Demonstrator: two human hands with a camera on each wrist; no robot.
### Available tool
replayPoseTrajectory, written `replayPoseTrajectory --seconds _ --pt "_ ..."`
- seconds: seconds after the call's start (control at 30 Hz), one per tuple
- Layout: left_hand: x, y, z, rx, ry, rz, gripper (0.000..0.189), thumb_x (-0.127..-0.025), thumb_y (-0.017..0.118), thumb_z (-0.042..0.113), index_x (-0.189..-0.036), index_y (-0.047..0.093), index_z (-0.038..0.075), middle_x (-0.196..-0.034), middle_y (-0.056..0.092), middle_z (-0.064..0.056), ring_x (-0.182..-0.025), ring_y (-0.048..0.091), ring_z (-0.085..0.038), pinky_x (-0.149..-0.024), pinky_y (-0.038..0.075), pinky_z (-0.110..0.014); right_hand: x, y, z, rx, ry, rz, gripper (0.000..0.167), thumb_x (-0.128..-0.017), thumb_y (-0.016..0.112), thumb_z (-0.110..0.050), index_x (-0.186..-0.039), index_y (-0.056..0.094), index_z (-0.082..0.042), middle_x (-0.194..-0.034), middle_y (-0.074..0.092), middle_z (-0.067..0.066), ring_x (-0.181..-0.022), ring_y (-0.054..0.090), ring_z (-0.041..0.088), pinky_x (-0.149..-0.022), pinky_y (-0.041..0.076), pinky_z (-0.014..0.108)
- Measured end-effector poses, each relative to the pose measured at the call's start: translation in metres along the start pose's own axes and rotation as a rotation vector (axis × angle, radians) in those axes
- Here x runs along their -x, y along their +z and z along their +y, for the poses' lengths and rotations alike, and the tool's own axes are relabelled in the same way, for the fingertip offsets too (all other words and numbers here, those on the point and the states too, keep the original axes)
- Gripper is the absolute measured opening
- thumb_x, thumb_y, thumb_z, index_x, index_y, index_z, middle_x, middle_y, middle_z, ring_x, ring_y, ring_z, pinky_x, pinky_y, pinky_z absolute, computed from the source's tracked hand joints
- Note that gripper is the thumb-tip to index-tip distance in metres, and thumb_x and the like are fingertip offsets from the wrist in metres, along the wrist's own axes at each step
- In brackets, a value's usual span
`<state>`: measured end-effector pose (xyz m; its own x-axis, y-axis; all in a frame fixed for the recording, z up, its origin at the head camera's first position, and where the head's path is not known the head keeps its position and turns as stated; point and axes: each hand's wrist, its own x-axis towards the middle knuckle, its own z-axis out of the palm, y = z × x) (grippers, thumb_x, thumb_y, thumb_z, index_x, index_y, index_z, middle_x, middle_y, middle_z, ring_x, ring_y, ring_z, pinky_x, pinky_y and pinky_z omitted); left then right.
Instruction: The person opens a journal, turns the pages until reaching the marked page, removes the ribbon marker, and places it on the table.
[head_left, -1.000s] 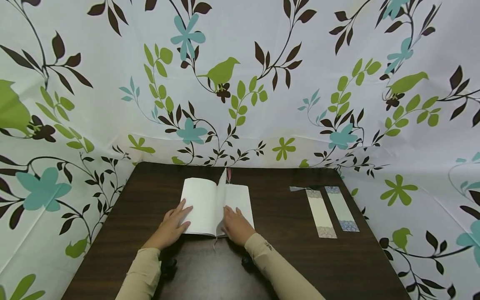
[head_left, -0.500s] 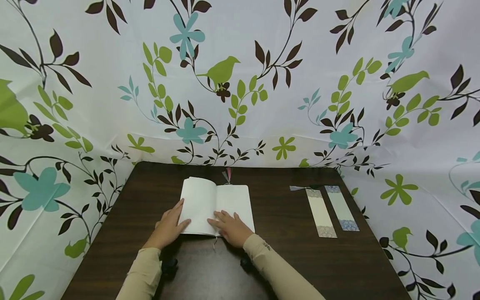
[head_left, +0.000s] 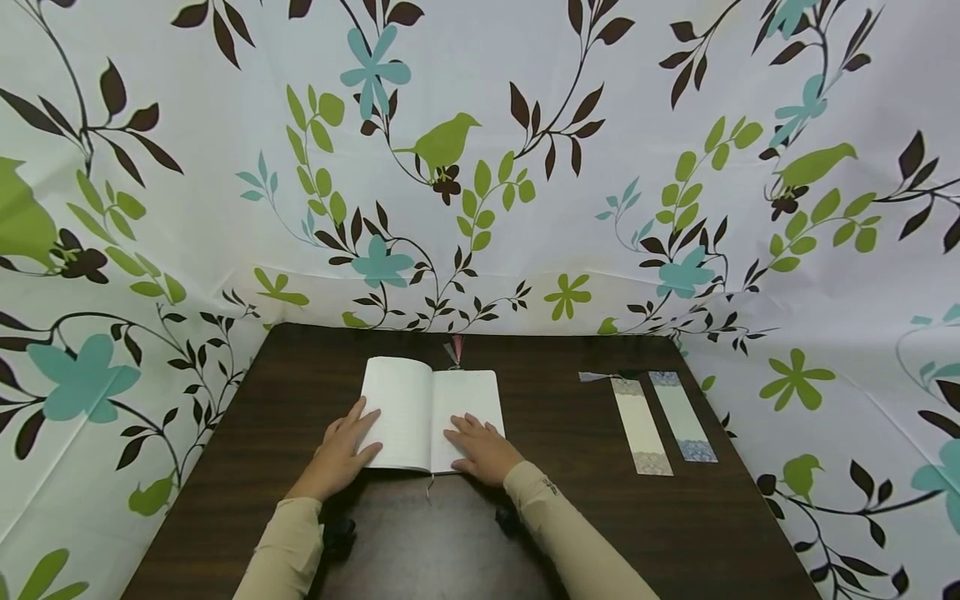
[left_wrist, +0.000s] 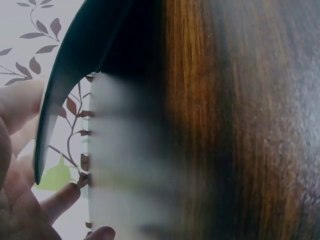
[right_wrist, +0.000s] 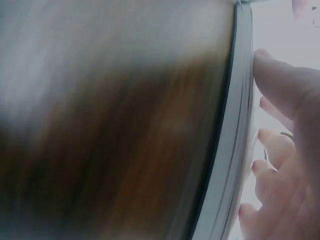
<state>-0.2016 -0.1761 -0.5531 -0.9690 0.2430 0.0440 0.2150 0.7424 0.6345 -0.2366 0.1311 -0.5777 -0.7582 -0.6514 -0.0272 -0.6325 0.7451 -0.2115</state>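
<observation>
An open notebook [head_left: 401,400] with blank-looking white pages lies on the dark wooden table. My left hand [head_left: 341,450] rests at its left edge, thumb and a fingertip on the left page. In the left wrist view, the fingers [left_wrist: 62,202] appear beside the dark curved cover [left_wrist: 75,65]. Spread loosely, my right hand [head_left: 483,450] lies on the lower part of the right page. Its thumb [right_wrist: 280,82] touches the page stack [right_wrist: 235,125] in the right wrist view. A thin ribbon [head_left: 430,485] hangs from the notebook's lower spine.
Two bookmarks lie at the right: a cream one [head_left: 643,429] with a grey tassel [head_left: 596,377], and a pale one [head_left: 684,417] with blue patterned ends. A pinkish tassel [head_left: 457,346] pokes out behind the notebook. Patterned cloth [head_left: 555,208] surrounds the table.
A raised page at the notebook's middle has come down flat. My right hand swept left to the spine, then slid right onto the right page. My left hand has stayed in place.
</observation>
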Motion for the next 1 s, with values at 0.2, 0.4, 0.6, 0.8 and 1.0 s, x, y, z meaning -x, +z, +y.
replayPoseTrajectory --seconds 0.2,0.4,0.6,0.8,1.0 --pt "0.001 -0.001 -0.002 0.004 0.0 -0.007 0.062 -0.102 0.063 0.028 -0.157 0.04 0.011 -0.168 0.014 -0.018 -0.141 0.023 -0.055 -0.097 0.024 -0.084 0.004 0.004 0.022 -0.009 0.056 -0.001 0.065 -0.098 0.064 -0.044 -0.154 0.046 -0.014 -0.162 0.038 0.007 -0.149 0.033 0.03 -0.114 0.032 0.059" --pt "0.002 -0.001 -0.002 -0.003 -0.002 -0.012 0.062 -0.102 0.063 0.029 -0.157 0.04 0.011 -0.168 0.015 -0.018 -0.141 0.023 -0.055 -0.096 0.024 -0.084 0.011 0.001 0.037 -0.057 0.131 -0.037 0.073 -0.096 0.066 -0.047 -0.156 0.041 -0.014 -0.164 0.034 0.004 -0.151 0.029 0.025 -0.114 0.031 0.061" --pt "0.0 -0.002 -0.005 -0.02 0.011 -0.014 0.062 -0.103 0.062 0.03 -0.157 0.039 0.011 -0.169 0.014 -0.016 -0.14 0.024 -0.056 -0.097 0.023 -0.084 0.018 -0.011 0.045 -0.154 0.136 -0.051 0.082 -0.089 0.077 -0.037 -0.155 0.04 -0.006 -0.164 0.034 0.01 -0.149 0.032 0.03 -0.113 0.031 0.061" --pt "0.002 -0.002 -0.006 -0.003 0.014 -0.021 0.062 -0.103 0.062 0.031 -0.157 0.039 0.012 -0.169 0.014 -0.016 -0.14 0.024 -0.057 -0.096 0.022 -0.085 0.024 -0.015 0.052 -0.281 0.099 -0.079 0.087 -0.086 0.081 -0.027 -0.157 0.036 -0.004 -0.165 0.028 0.013 -0.151 0.028 0.034 -0.116 0.025 0.062" --pt "0.003 -0.002 -0.006 0.012 0.015 -0.016 0.062 -0.103 0.062 0.03 -0.157 0.039 0.012 -0.169 0.014 -0.017 -0.141 0.022 -0.058 -0.097 0.022 -0.084 0.025 -0.014 0.055 -0.333 0.074 -0.085 0.09 -0.083 0.083 -0.022 -0.157 0.035 -0.001 -0.166 0.026 0.016 -0.151 0.025 0.036 -0.117 0.021 0.064"
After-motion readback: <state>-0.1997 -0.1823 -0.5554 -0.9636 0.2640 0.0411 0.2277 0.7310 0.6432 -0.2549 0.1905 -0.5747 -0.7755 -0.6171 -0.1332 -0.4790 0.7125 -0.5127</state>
